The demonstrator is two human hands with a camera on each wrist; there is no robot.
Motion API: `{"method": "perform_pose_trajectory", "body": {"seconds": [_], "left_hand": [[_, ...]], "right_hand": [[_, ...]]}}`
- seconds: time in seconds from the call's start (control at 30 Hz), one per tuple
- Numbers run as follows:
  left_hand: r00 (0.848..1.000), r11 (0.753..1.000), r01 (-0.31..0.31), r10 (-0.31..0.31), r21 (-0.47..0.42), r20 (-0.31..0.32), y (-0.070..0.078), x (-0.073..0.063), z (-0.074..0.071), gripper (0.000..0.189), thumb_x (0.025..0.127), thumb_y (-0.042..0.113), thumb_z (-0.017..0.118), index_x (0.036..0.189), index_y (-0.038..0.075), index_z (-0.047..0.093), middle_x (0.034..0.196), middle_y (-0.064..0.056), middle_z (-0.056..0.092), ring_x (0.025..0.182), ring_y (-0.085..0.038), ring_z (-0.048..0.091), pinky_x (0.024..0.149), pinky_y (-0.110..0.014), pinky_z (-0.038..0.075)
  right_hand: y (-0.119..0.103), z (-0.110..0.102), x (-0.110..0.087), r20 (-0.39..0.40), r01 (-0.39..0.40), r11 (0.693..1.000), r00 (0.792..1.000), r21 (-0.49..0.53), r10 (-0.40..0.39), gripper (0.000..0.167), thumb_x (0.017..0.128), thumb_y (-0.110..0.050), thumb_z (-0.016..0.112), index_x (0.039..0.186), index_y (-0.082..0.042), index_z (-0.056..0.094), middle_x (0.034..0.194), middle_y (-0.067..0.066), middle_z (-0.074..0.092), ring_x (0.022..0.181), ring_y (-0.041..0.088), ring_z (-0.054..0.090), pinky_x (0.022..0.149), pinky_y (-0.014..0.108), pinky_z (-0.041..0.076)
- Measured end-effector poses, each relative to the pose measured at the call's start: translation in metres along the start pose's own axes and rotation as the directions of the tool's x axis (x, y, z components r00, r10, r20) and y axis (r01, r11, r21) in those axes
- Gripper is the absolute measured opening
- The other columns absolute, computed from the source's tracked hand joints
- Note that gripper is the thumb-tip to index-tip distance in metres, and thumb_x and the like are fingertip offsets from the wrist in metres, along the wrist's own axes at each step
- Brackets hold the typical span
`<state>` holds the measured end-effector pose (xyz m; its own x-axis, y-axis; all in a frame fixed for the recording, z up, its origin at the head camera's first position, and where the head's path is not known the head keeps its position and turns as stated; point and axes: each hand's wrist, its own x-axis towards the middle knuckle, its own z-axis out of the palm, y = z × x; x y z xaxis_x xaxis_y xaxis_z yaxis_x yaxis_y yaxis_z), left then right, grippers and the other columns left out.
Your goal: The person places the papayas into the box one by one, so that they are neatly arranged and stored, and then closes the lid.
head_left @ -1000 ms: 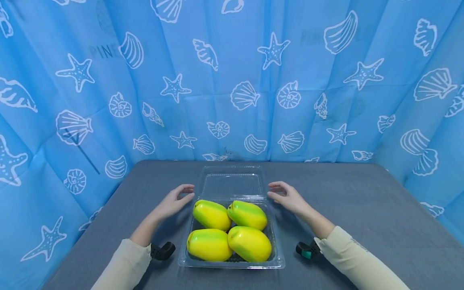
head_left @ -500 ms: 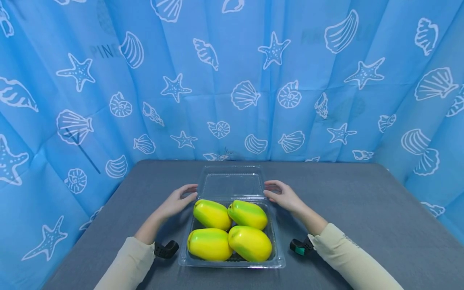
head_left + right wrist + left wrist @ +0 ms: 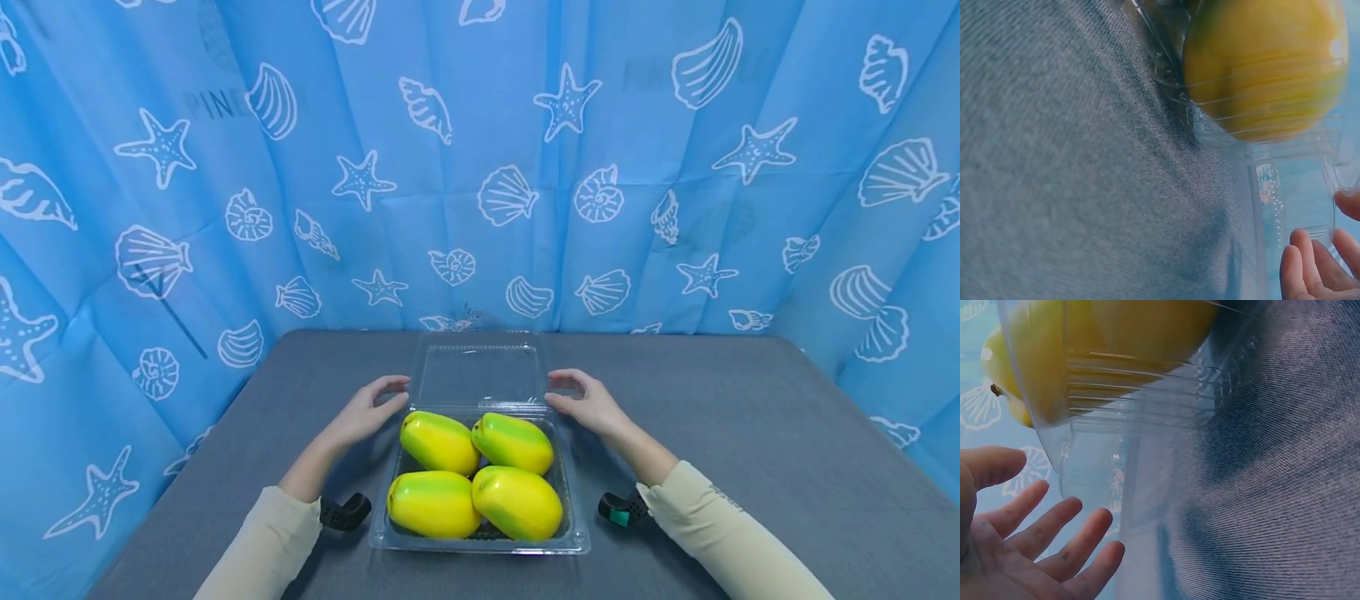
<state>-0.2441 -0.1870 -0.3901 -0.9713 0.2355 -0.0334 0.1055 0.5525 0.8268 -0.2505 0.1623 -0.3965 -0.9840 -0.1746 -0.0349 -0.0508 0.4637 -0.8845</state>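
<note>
A clear plastic clamshell box (image 3: 480, 547) holds several glossy yellow-green papayas (image 3: 517, 503). Its hinged lid (image 3: 480, 371) leans open at the far side, tilted up slightly from the table. At the lid's left edge is my left hand (image 3: 373, 410), fingers extended and thumb apart. My right hand (image 3: 588, 405) mirrors it at the right edge, with fingertips right at the plastic. In the left wrist view the fingers (image 3: 1066, 556) are spread and nearly straight beside the box. The right wrist view has the fingertips (image 3: 1300, 237) close to the lid's edge.
A grey cloth covers the table (image 3: 712, 417) under the box. Behind stands a blue curtain (image 3: 480, 167) printed with white shells and starfish. Black straps with mounts (image 3: 345, 512) sit at both wrists, low beside the box.
Both hands have moved inward to the lid's side edges. The lid's far edge has risen slightly in the last half second. The papayas have stayed in place.
</note>
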Motion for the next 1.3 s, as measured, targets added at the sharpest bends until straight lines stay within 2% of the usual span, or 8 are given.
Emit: {"method": "perform_pose_trajectory", "body": {"seconds": [0.4, 0.6, 0.8, 0.93, 1.1, 1.3], "left_hand": [[0.997, 0.998, -0.055, 0.053, -0.035, -0.046, 0.005, 0.000, 0.000, 0.042, 0.098, 0.025, 0.048, 0.136, 0.009, 0.042, 0.138, -0.017, 0.046, 0.129, -0.035, 0.043, 0.107, -0.053, 0.036], [0.997, 0.997, -0.056, 0.053, -0.047, -0.062, 0.008, 0.001, -0.002, 0.041, 0.097, 0.027, 0.049, 0.135, 0.010, 0.043, 0.137, -0.016, 0.047, 0.122, -0.034, 0.050, 0.103, -0.052, 0.041], [0.996, 0.996, -0.058, 0.053, -0.066, -0.070, 0.013, 0.001, -0.003, 0.041, 0.098, 0.025, 0.048, 0.135, 0.008, 0.042, 0.135, -0.019, 0.049, 0.112, -0.033, 0.058, 0.101, -0.050, 0.044], [0.995, 0.995, -0.070, 0.064, -0.077, -0.077, 0.014, 0.000, -0.004, 0.042, 0.098, 0.023, 0.047, 0.137, 0.008, 0.039, 0.136, -0.020, 0.048, 0.109, -0.032, 0.060, 0.100, -0.049, 0.045], [0.995, 0.992, -0.074, 0.066, -0.107, -0.071, 0.016, 0.000, -0.005, 0.047, 0.098, 0.021, 0.046, 0.141, 0.008, 0.032, 0.138, -0.022, 0.045, 0.108, -0.032, 0.062, 0.102, -0.049, 0.043], [0.997, 0.989, -0.062, 0.055, -0.133, -0.054, 0.017, 0.000, -0.007, 0.055, 0.098, 0.023, 0.047, 0.146, 0.009, 0.022, 0.141, -0.022, 0.041, 0.112, -0.035, 0.059, 0.106, -0.052, 0.037]], "right_hand": [[-0.001, -0.003, -0.002, -0.070, 0.043, 0.999, 0.997, 0.006, -0.043, 0.052, 0.087, -0.017, 0.064, 0.134, -0.005, 0.044, 0.135, 0.018, 0.047, 0.109, 0.032, 0.058, 0.090, 0.040, 0.053], [-0.002, -0.003, -0.003, -0.103, 0.079, 0.997, 0.991, -0.013, -0.080, 0.053, 0.085, -0.015, 0.067, 0.132, -0.006, 0.045, 0.134, 0.018, 0.048, 0.098, 0.026, 0.060, 0.082, 0.035, 0.055], [-0.004, -0.002, -0.004, -0.132, 0.116, 0.992, 0.984, -0.041, -0.120, 0.052, 0.083, -0.011, 0.069, 0.130, -0.005, 0.046, 0.128, 0.018, 0.051, 0.082, 0.020, 0.058, 0.068, 0.022, 0.053], [-0.006, -0.001, -0.005, -0.141, 0.151, 0.988, 0.978, -0.026, -0.153, 0.052, 0.082, -0.007, 0.068, 0.129, -0.002, 0.046, 0.123, 0.020, 0.053, 0.074, 0.016, 0.056, 0.064, 0.016, 0.051], [-0.008, 0.000, -0.007, -0.153, 0.198, 0.980, 0.969, -0.005, -0.196, 0.051, 0.082, -0.003, 0.068, 0.127, 0.001, 0.044, 0.121, 0.024, 0.054, 0.070, 0.012, 0.057, 0.063, 0.014, 0.052], [-0.011, -0.001, -0.007, -0.171, 0.171, 0.985, 0.971, 0.017, -0.166, 0.056, 0.083, -0.004, 0.066, 0.131, 0.000, 0.038, 0.122, 0.025, 0.054, 0.074, 0.013, 0.060, 0.066, 0.016, 0.053]]}}
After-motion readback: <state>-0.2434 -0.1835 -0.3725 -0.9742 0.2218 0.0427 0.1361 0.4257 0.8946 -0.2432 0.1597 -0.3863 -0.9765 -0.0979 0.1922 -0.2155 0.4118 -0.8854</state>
